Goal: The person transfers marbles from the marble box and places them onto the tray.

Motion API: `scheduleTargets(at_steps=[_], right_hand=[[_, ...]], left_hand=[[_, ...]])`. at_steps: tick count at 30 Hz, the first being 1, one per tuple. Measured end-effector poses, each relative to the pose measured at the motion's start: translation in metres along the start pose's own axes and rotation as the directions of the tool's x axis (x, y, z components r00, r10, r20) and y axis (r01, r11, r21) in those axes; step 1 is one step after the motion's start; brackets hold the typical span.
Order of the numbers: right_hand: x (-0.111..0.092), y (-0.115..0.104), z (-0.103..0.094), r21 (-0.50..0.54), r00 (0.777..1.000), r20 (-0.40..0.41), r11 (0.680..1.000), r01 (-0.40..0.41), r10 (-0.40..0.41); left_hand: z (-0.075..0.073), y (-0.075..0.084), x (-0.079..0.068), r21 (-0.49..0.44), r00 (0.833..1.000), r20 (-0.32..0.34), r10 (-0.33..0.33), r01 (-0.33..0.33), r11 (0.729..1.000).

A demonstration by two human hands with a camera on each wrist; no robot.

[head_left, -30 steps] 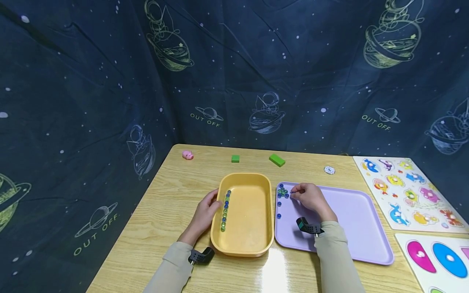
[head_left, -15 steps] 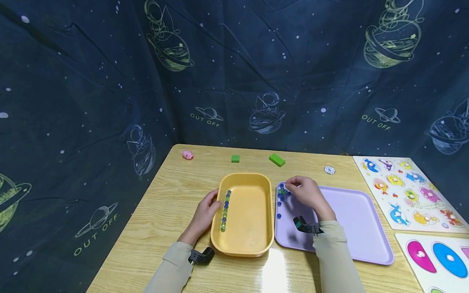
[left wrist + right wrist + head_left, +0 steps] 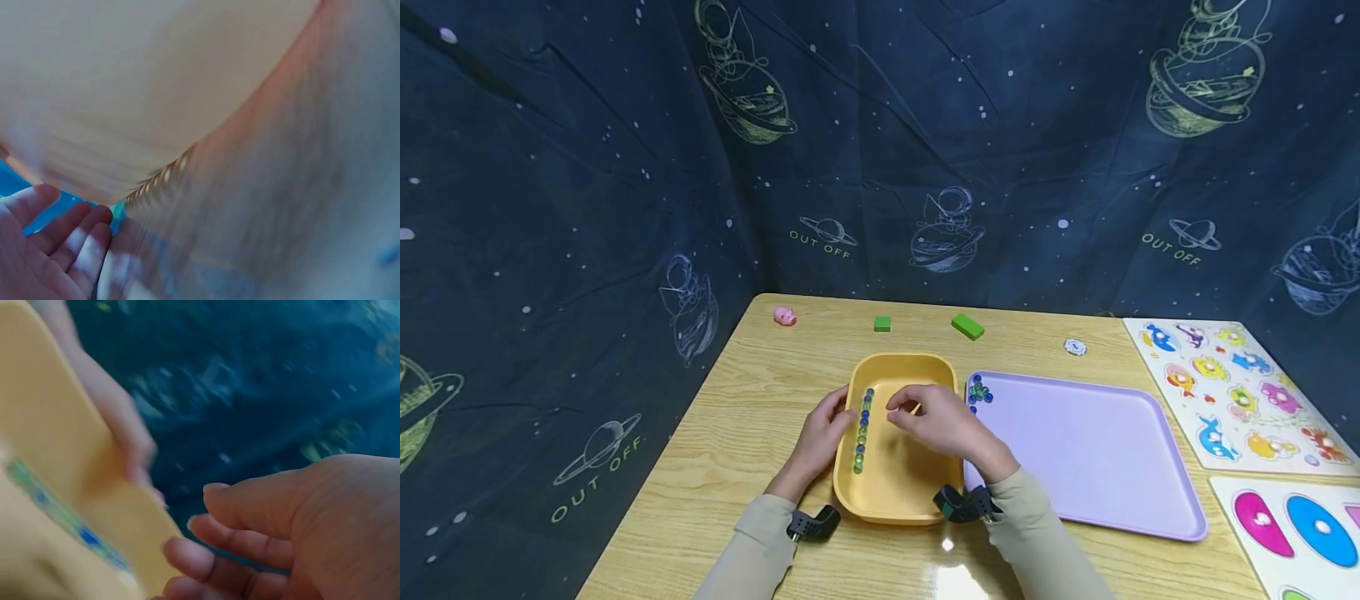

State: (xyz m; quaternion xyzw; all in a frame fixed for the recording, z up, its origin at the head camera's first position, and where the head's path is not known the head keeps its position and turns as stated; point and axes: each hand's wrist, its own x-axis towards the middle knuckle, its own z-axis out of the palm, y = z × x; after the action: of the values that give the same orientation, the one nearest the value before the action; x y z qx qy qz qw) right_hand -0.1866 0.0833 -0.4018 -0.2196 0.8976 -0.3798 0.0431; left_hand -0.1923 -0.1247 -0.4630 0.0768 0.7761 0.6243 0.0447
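My left hand (image 3: 817, 433) holds the left side of a yellow plastic bin (image 3: 942, 379), thumb over the rim; in the left wrist view its fingers (image 3: 87, 259) lie along the outside wall. Inside, blue and green marbles (image 3: 862, 430) form a single row along the left wall. My right hand (image 3: 942, 419) is over the middle of the bin, thumb and index fingertips close together. No marble shows between those fingertips in the head or right wrist view, so I cannot tell whether one is held. More marbles (image 3: 977, 390) cluster in the back left corner of a purple tray (image 3: 1097, 458).
The tray stands right beside the bin. Behind them lie a pink pig figure (image 3: 784, 316), two green blocks (image 3: 967, 327) and a white-and-blue chip (image 3: 1075, 347). Two puzzle boards (image 3: 1232, 392) lie at the right. A dark patterned cloth (image 3: 865, 150) hangs behind the table.
My right hand was at the marbles in the purple tray and has moved left over the yellow bin. My left hand has stayed at the rim; the row in the bin looks the same.
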Motion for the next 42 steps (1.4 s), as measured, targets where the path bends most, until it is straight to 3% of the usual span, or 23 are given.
scheduleTargets(at_steps=[9, 14, 17, 25, 33, 42], right_hand=[[0.005, -0.008, 0.047, -0.086, 0.980, 0.200, 0.996, 0.021, -0.004], [0.005, -0.007, 0.060, -0.132, 0.966, 0.257, 0.990, 0.039, -0.003], [0.005, -0.006, 0.065, -0.153, 0.964, 0.266, 0.987, 0.054, -0.012], [0.001, -0.007, 0.069, -0.130, 0.964, 0.260, 0.988, 0.087, -0.050], [0.001, -0.006, 0.070, -0.170, 0.965, 0.260, 0.983, 0.067, -0.021], [0.000, -0.005, 0.072, -0.236, 0.954, 0.290, 0.960, 0.149, -0.077]], left_hand=[[-0.001, -0.001, 0.002, -0.016, 1.000, 0.013, 0.016, -0.016, 1.000], [0.002, -0.021, 0.010, 0.009, 0.998, -0.040, 0.051, -0.051, 0.999], [0.003, -0.030, 0.014, 0.024, 0.996, -0.066, 0.062, -0.061, 0.998], [0.003, -0.032, 0.013, 0.009, 0.997, -0.065, 0.049, -0.048, 0.999], [0.004, -0.031, 0.013, 0.004, 0.997, -0.064, 0.042, -0.042, 0.999], [0.004, -0.031, 0.013, -0.011, 0.997, -0.065, 0.044, -0.045, 0.999]])
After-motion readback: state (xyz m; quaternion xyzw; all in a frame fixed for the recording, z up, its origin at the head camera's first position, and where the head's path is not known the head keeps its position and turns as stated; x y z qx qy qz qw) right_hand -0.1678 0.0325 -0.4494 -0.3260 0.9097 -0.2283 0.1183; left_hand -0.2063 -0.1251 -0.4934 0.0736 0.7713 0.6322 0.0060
